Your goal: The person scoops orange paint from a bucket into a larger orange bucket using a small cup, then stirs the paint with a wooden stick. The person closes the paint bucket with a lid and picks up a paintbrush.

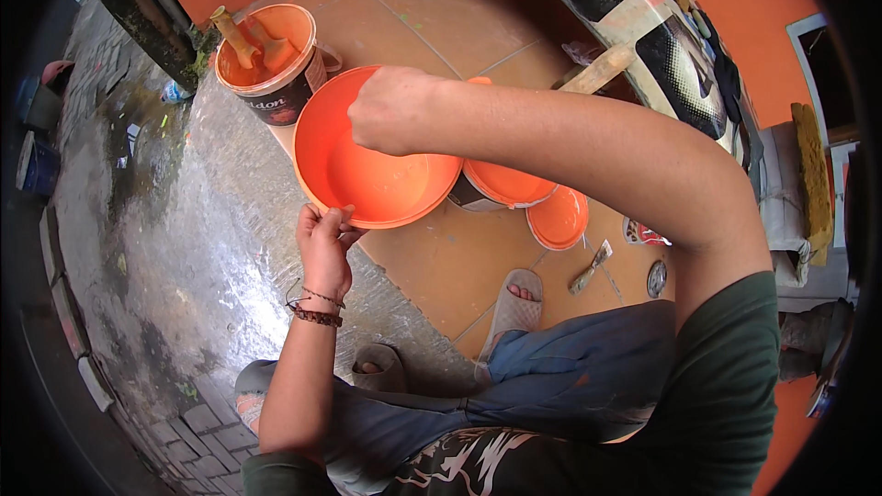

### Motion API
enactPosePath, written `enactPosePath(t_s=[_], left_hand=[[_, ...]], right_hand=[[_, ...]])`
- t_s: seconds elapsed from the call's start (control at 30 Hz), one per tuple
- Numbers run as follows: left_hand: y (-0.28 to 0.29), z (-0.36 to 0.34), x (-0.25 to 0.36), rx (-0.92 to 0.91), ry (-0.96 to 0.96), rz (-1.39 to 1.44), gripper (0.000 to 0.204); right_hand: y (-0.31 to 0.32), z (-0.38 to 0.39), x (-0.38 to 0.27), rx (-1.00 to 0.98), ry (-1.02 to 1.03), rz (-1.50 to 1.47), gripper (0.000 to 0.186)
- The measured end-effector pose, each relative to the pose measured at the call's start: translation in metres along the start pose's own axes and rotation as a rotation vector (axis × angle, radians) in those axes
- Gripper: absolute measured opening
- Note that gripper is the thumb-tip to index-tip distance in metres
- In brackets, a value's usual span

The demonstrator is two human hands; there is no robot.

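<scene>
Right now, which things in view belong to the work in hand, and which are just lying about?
Probably in use: orange basin, held by left hand, closed right hand over it; bucket with tools inside.
Apparently lying about: paintbrush; round grey object; dark blue tub, far left.

Ahead and to the left of where my left hand [323, 243] is gripping, a paint bucket [268, 90] is showing pale lettering on its dark label [287, 106]. Well to the right of my grip, a small red-and-white container [643, 232] is carrying print too small for reading.
</scene>
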State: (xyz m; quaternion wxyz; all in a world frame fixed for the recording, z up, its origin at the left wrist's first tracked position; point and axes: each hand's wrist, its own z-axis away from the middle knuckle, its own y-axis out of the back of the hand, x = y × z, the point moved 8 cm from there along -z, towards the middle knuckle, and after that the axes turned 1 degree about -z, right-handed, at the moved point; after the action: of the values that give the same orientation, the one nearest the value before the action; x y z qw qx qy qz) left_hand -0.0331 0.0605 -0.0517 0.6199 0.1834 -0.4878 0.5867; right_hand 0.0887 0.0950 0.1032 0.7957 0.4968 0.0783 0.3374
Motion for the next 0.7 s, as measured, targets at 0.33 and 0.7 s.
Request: enactPosePath(t_s=[0.33, 0.7], left_hand=[[0.017, 0.005, 0.019, 0.340, 0.082, -0.126, 0.023], [0.044, 0.004, 0.047, 0.477, -0.160, -0.071, 0.026]], right_hand=[[0.000, 0.003, 0.009, 0.021, -0.028, -0.026, 0.011], [-0.011, 0.037, 0.030, 0.257, -0.090, -0.067, 0.006]])
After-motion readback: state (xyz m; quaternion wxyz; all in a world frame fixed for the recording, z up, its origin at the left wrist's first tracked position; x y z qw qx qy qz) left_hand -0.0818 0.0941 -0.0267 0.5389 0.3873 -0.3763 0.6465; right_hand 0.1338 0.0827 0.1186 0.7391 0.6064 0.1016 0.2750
